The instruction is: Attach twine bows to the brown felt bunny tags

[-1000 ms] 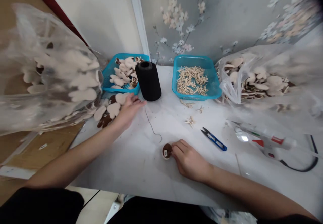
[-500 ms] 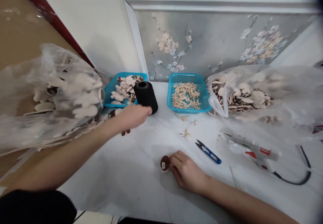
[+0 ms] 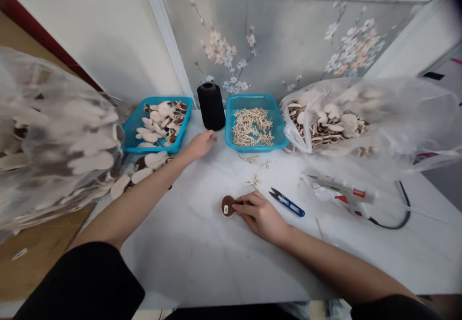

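Observation:
My right hand (image 3: 258, 212) pinches a flat brown felt-like piece (image 3: 228, 203) with a pale rim and a small white label, resting low over the white table. My left hand (image 3: 202, 145) reaches out just in front of a black cone of thread (image 3: 211, 107), which stands upright by the wall. Its fingers are curled together, and whatever they hold, if anything, cannot be made out. To the right of my right hand lie blue thread snips (image 3: 287, 202). A few small pale sticks (image 3: 254, 180) are scattered beyond that hand.
A blue basket (image 3: 183, 134) of white and brown pieces stands at the back left, and a blue tray (image 3: 231, 143) of short pale sticks at the back centre. Clear plastic bags of similar pieces bulge at left (image 3: 72, 118) and right (image 3: 390, 113). A corded tool (image 3: 355, 203) lies at right.
The black cone has gone from leaning under my left hand to standing upright farther back, and that hand is now off it. The camera view has shifted. My right hand keeps the brown piece.

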The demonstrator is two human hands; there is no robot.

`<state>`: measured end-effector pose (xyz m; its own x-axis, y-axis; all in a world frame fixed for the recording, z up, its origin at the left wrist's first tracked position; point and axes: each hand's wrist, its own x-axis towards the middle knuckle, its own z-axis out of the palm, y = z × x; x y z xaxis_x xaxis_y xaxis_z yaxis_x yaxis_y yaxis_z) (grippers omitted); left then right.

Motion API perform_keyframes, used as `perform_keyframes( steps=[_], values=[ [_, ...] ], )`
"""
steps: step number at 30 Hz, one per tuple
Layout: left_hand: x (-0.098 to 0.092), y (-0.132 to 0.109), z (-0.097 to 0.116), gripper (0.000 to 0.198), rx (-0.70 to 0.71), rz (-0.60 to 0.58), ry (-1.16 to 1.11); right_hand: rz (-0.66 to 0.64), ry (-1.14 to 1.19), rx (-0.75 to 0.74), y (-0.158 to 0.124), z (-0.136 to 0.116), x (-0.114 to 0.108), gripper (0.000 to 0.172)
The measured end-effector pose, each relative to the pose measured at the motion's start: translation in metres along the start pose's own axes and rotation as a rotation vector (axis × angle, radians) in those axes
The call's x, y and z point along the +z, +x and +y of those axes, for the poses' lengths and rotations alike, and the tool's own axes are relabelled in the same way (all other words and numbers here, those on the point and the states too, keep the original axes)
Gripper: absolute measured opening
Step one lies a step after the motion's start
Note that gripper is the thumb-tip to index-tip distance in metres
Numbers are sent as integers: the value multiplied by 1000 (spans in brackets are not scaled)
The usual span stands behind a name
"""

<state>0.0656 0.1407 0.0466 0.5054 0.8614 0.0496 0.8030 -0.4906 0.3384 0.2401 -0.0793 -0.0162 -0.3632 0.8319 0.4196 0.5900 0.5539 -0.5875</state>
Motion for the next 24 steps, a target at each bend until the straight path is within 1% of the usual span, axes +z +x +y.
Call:
perform_keyframes(
  steps=[1,2,4,6,7,8,10,12,16,20,22,24],
  values=[
    [5,-12,7,33,-7,-12,-37,-2,-29,6,0,1,-2,25],
    [9,-29,16,38,-9,-35,-71,-8,-62,15,0,2,-4,26],
    [19,-73,33,42,15,-94,-136,-22,-132,32,-1,4,-8,26],
    [28,-120,47,39,95,-158,-202,-36,-173,41,-1,4,-11,26],
    [32,-140,53,38,130,-183,-154,-36,-171,42,-1,5,-11,24],
    [37,-155,56,37,200,-184,-94,-29,-154,43,-1,5,-11,23],
    [44,-174,59,36,313,-136,-16,-5,-96,40,0,8,-10,21],
    [49,-177,56,36,395,-53,14,17,-42,27,1,11,-8,18],
    [53,-162,48,34,509,83,43,33,3,19,3,15,-6,13],
    [53,-152,40,31,631,111,61,41,-45,40,2,16,-6,18],
    [54,-151,37,29,679,120,66,44,-108,56,0,16,-7,21],
    [57,-152,35,26,706,158,80,39,-157,55,-1,15,-7,22]
  ],
)
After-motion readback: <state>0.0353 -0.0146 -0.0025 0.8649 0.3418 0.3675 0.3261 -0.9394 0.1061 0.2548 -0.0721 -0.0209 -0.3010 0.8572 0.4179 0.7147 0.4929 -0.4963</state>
